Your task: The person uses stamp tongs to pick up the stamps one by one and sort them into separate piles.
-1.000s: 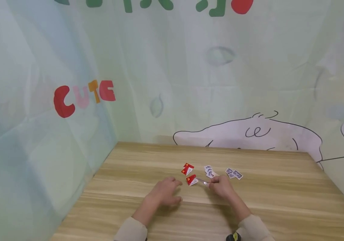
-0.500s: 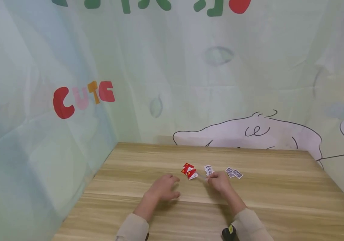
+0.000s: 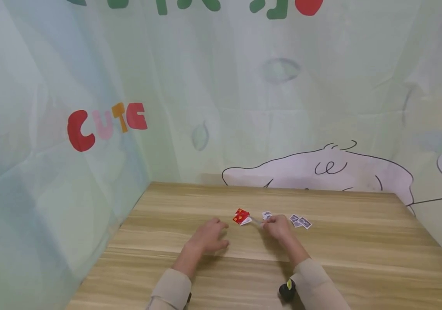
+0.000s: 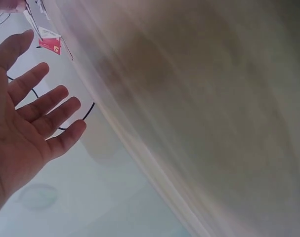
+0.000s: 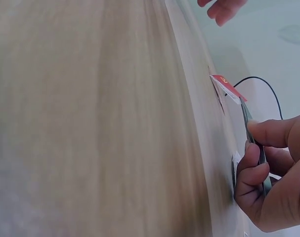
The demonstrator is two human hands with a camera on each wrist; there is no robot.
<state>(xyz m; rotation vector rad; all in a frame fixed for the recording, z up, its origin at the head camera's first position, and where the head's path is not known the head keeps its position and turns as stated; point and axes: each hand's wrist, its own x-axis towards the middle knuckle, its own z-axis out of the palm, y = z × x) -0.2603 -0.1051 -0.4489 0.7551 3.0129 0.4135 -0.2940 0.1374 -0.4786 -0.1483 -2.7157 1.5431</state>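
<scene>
My right hand [image 3: 279, 228] pinches a pair of slim metal tweezers [image 5: 247, 116] between thumb and fingers. At the tweezers' tips is a small red-and-white stamp-like piece of paper [image 5: 230, 89] with a yellow emblem, tilted and raised off the table in the right wrist view. In the head view it overlaps other red pieces [image 3: 236, 219] lying on the table; whether it touches them I cannot tell. To the left, my left hand [image 4: 21, 128] is held above the table, fingers spread and relaxed, holding nothing.
Beyond my right hand lie overlapping grey-and-white printed pieces [image 3: 267, 214], partly hidden by it. Farther right are two more grey pieces [image 3: 300, 221]. The wood-grain table [image 3: 190, 202] meets a printed cloth backdrop [image 3: 182, 86] at its back and left.
My right hand has moved away from me and slightly left, carrying the red-and-white piece in the tweezers from in front of the other red pieces to over them. My left hand has shifted slightly forward.
</scene>
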